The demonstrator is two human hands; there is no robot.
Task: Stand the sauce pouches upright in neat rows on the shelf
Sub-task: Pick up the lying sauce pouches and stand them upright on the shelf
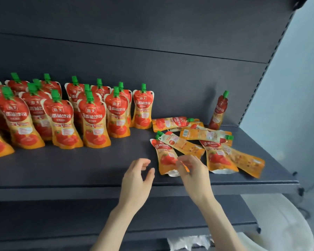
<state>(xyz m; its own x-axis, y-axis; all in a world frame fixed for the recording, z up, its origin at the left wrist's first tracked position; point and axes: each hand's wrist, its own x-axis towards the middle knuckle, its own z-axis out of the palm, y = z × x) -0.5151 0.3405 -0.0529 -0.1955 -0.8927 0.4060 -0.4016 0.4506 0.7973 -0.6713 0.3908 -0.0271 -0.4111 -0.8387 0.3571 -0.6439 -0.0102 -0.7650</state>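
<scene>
When lifting flat pouch [165, 154] w/ R hand [192, 171] (blurry, can't tell if holding), grab near top, stand base flat by row [94, 122]; L hand [137, 178] loose, empty.

The shelf [80, 169] spans the middle of the frame, with the back panel [152, 69] behind it. Standing pouches [62, 115] fill its left half in rows, front to back. Right of centre lies a heap of pouches [203, 134], overlapping one another. Behind the heap, a lone pouch [218, 111] stands against the back panel. At lower centre the left hand [136, 180] is above the shelf's front edge. Just right of it, the right hand [192, 171] overlaps the near end of the nearest lying pouch [166, 156]. A lower shelf [152, 214] lies beneath.
</scene>
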